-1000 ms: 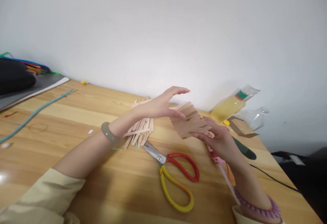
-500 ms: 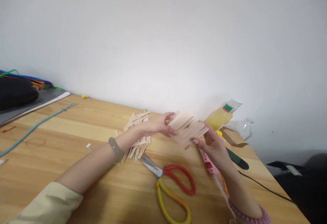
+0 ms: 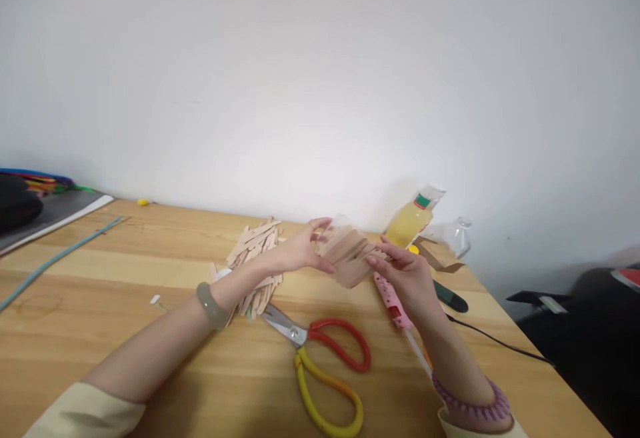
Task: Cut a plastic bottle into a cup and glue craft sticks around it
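Observation:
Between my two hands, raised over the table, is a bundle of wooden craft sticks (image 3: 350, 257) in what looks like a clear plastic bag. My left hand (image 3: 311, 250) grips the bag's left end, thumb below and fingers behind. At the other end, my right hand (image 3: 407, 275) pinches the stick ends between thumb and fingers. A loose pile of craft sticks (image 3: 254, 245) lies on the table beyond my left forearm, which covers part of it. Scissors (image 3: 299, 337) with one red and one yellow handle rest below the hands, blades toward the pile.
A pink glue gun (image 3: 393, 301) lies under my right hand. Behind it are a bottle of yellow liquid (image 3: 406, 225), a clear bottle (image 3: 460, 238) and a dark green object (image 3: 450, 297). A blue cord (image 3: 60, 261) and a black bundle (image 3: 20, 201) are at left.
The view has swung slightly right, so the table things sit further left. Both hands keep their hold on the bagged craft sticks, which were motion-blurred before and look sharper now.

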The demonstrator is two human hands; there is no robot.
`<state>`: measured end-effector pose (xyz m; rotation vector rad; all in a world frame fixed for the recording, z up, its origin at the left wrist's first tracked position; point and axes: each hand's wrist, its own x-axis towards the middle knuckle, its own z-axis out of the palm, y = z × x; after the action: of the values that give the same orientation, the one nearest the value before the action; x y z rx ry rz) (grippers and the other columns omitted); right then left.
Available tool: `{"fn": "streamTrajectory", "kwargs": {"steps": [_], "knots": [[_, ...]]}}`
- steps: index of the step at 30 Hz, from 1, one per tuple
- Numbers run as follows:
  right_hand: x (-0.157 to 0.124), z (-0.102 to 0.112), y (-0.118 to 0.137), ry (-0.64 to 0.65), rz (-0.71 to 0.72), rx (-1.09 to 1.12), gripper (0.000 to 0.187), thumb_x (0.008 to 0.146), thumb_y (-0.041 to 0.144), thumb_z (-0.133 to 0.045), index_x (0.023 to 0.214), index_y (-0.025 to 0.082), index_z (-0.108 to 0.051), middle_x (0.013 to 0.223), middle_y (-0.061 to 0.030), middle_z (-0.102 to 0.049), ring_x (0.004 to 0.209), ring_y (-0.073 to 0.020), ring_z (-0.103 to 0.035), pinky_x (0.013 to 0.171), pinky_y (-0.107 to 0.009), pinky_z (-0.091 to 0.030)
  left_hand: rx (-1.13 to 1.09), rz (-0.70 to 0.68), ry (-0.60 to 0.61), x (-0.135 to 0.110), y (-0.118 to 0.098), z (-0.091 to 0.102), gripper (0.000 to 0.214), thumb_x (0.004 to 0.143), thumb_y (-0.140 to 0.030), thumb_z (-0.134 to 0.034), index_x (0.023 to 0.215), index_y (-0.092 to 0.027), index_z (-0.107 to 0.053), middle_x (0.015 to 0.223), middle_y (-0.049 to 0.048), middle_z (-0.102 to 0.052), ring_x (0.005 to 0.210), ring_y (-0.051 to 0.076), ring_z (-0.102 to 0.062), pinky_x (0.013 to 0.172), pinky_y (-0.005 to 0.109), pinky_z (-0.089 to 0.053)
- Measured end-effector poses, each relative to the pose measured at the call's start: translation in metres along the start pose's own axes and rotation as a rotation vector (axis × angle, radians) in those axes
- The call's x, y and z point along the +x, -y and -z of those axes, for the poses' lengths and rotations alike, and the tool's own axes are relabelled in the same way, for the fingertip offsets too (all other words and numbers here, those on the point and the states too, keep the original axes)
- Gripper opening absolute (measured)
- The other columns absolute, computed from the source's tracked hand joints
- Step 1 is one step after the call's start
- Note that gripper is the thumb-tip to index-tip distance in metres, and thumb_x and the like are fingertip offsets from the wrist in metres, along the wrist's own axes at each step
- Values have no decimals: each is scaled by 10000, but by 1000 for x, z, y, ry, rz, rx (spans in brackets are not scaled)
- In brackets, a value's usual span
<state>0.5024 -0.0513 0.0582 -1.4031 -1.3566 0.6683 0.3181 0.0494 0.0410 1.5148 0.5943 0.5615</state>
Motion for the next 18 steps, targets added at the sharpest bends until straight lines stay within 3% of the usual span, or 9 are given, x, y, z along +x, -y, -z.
{"fn": "streamTrajectory", "kwargs": {"steps": [4,9,12,14,16,18], "knots": [[-1,0,3,-16,2,-35,161,673,395,-704,770,271,-740,849,18,-741,1084,-267,-581,1122,-508,-166,57,-42,2,0,3,-1,1097,443,-204,-837,1366,-190,-244,1434,163,-267,1250,278,-358,1014,446,-344],[-2,0,3,-20,2,-51,174,667,421,-709,750,271,-736,809,17,-741,1197,-292,-491,1123,-529,-148,87,-93,-10,0,8,-1,1088,437,-240,-851,1363,-224,-281,1442,143,-252,1250,279,-355,1038,461,-313],[-2,0,2,8,10,-61,198,703,440,-685,781,262,-726,854,9,-736,1116,-283,-555,1110,-527,-181,74,-58,-3,0,7,-1,1089,426,-236,-853,1358,-222,-290,1442,149,-257,1247,288,-365,1012,450,-349],[-2,0,2,32,22,-13,276,727,445,-672,935,266,-695,991,-5,-712,1074,-260,-579,1074,-507,-273,8,-8,20,0,4,0,1030,451,-220,-841,1333,-197,-309,1391,155,-349,1210,283,-422,983,443,-380],[-2,1,1,38,65,87,442,749,458,-655,1149,282,-587,1171,-34,-638,1158,-245,-519,1034,-465,-345,-90,16,55,0,3,2,921,501,-202,-817,1290,-174,-343,1290,139,-474,1150,258,-492,959,421,-405],[-1,3,-2,51,117,160,542,764,455,-644,1254,289,-482,1279,-54,-561,1246,-226,-433,1040,-434,-339,-155,21,85,0,3,5,817,551,-199,-793,1254,-171,-377,1198,116,-552,1100,239,-536,919,392,-437]]}}
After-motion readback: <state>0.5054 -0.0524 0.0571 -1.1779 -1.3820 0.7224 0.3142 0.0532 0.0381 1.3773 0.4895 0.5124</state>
